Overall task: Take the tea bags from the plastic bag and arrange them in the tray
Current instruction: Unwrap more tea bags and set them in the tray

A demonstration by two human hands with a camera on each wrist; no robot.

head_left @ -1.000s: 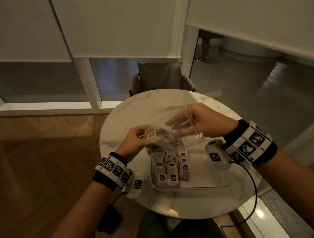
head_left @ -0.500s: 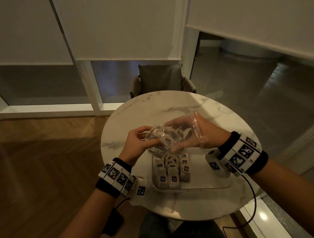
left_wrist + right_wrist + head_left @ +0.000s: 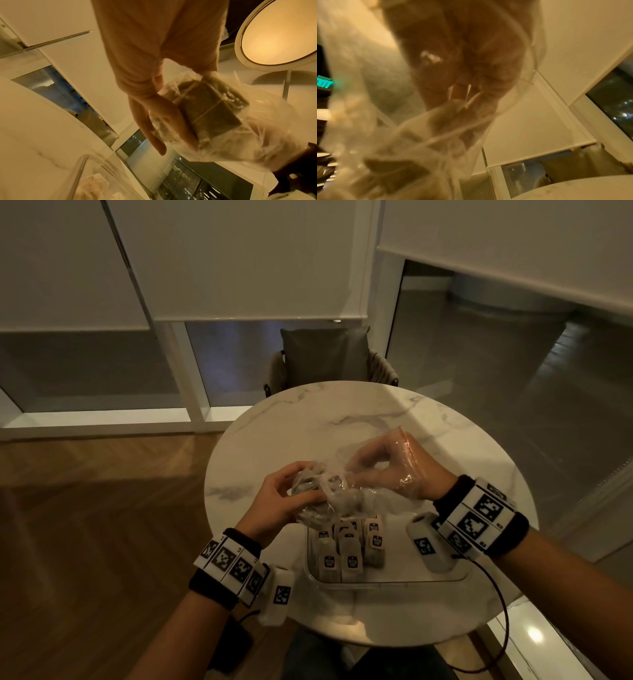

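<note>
The left hand (image 3: 281, 501) grips the closed end of the clear bag (image 3: 329, 501) from outside, fingers curled round the dark tea bags (image 3: 211, 108) bunched inside it; the left wrist view shows them as a block pressed against the fingers. The right hand (image 3: 394, 470) is inside the bag's open mouth up to the wrist, its fingertips pinched together on something inside, which I cannot make out through the film. The bag is held in the air above the far left corner of the tray (image 3: 445, 577), which sits near the tabletop's (image 3: 342, 419) near edge. More tea bags (image 3: 349, 553) stand in rows at the tray's left end, tags up.
</note>
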